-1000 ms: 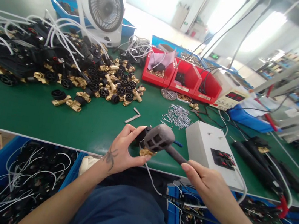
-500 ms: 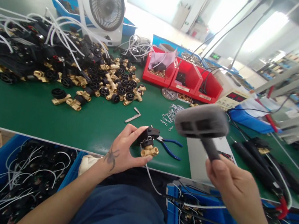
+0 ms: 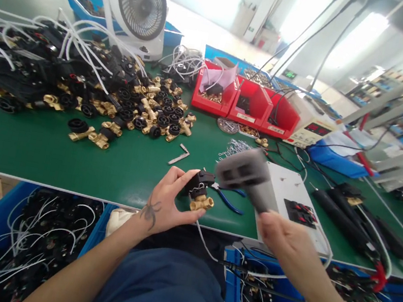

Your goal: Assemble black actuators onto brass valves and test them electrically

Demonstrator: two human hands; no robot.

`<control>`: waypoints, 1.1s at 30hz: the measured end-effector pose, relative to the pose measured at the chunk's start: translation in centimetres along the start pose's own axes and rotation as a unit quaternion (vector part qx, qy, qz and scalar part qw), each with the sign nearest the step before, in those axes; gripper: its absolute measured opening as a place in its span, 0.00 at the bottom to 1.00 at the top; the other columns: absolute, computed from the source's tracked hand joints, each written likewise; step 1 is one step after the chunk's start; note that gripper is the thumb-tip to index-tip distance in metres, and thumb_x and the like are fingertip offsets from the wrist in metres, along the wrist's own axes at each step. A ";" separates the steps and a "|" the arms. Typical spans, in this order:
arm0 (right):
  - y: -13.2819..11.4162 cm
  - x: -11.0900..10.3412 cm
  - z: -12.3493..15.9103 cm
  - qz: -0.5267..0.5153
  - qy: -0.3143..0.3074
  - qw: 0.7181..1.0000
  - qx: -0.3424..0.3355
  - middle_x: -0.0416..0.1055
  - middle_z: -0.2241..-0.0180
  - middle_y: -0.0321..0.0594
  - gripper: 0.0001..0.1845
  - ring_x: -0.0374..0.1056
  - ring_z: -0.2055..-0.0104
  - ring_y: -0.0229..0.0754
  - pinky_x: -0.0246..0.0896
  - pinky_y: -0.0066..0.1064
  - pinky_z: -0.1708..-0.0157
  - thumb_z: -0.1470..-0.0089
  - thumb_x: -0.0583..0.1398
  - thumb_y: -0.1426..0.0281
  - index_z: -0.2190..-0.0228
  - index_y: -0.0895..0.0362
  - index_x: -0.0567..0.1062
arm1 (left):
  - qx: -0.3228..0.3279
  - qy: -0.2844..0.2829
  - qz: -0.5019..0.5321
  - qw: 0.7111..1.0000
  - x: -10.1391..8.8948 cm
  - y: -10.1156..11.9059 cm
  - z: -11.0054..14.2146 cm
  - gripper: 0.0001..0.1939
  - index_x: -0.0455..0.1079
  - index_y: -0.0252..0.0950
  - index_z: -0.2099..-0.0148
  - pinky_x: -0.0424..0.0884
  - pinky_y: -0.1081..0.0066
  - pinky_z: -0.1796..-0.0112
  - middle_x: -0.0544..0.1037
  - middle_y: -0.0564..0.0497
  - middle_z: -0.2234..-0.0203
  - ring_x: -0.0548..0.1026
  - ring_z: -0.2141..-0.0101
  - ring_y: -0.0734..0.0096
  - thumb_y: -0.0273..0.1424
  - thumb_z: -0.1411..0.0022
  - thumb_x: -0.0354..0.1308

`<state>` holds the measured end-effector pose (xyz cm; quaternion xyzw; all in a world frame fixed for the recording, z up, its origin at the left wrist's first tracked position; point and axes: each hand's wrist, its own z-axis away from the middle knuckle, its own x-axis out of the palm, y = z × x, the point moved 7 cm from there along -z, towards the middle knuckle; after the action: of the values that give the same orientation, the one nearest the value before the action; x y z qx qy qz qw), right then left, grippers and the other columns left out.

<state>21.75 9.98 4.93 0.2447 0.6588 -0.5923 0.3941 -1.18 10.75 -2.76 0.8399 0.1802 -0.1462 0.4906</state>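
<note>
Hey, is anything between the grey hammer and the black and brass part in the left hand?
Nothing visible blocks the hammer, held in the right hand, from the black and brass part in the left hand. Blue-handled pliers lie beside it, partly hidden by the hammer.

A white fan [image 3: 141, 2] stands at the back of the worktop [image 3: 133, 165], a blue tray [image 3: 173, 38] behind it; to the right, three red bins [image 3: 254, 124] sit in a row, then a meter [image 3: 311, 130] and a blue bin [image 3: 340, 162]
</note>
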 end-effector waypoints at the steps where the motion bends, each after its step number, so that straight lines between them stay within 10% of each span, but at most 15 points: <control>1: 0.1 0.7 -0.2 0.019 -0.028 0.999 0.003 0.57 0.85 0.34 0.37 0.52 0.82 0.36 0.43 0.29 0.81 0.40 0.48 0.37 0.82 0.54 0.62 | -0.006 0.001 -0.001 1.000 0.0 -0.1 0.0 0.37 0.65 0.39 0.36 0.77 0.63 0.56 0.70 0.48 0.57 0.74 0.59 0.64 0.39 0.46 0.69; 16: -3.9 5.5 -5.3 -0.129 0.043 0.984 -0.112 0.73 0.65 0.40 0.02 0.70 0.62 0.42 0.66 0.32 0.61 0.42 0.63 0.70 0.66 0.57 0.76 | -0.016 0.021 0.081 0.996 1.3 0.4 0.3 0.23 0.65 0.40 0.50 0.78 0.56 0.52 0.69 0.45 0.51 0.72 0.48 0.57 0.32 0.46 0.69; 28: -4.1 5.8 -5.9 -0.101 -0.010 0.982 -0.160 0.71 0.69 0.39 0.06 0.67 0.66 0.40 0.62 0.30 0.64 0.40 0.60 0.67 0.68 0.57 0.74 | -0.022 0.018 0.093 0.995 1.2 0.3 0.1 0.19 0.66 0.39 0.56 0.76 0.53 0.49 0.68 0.47 0.53 0.72 0.50 0.59 0.31 0.47 0.69; 33: -3.3 1.8 -4.2 -0.102 0.019 0.991 -0.082 0.64 0.78 0.32 0.16 0.57 0.76 0.35 0.51 0.28 0.76 0.39 0.62 0.55 0.68 0.55 0.74 | -0.034 0.021 0.102 0.994 1.0 0.3 0.0 0.17 0.67 0.39 0.56 0.75 0.53 0.48 0.68 0.46 0.53 0.71 0.49 0.59 0.31 0.46 0.69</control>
<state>17.21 13.21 5.38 0.1537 0.7342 -0.5685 0.3378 -0.17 10.80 -2.96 0.8399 0.1088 -0.0714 0.5269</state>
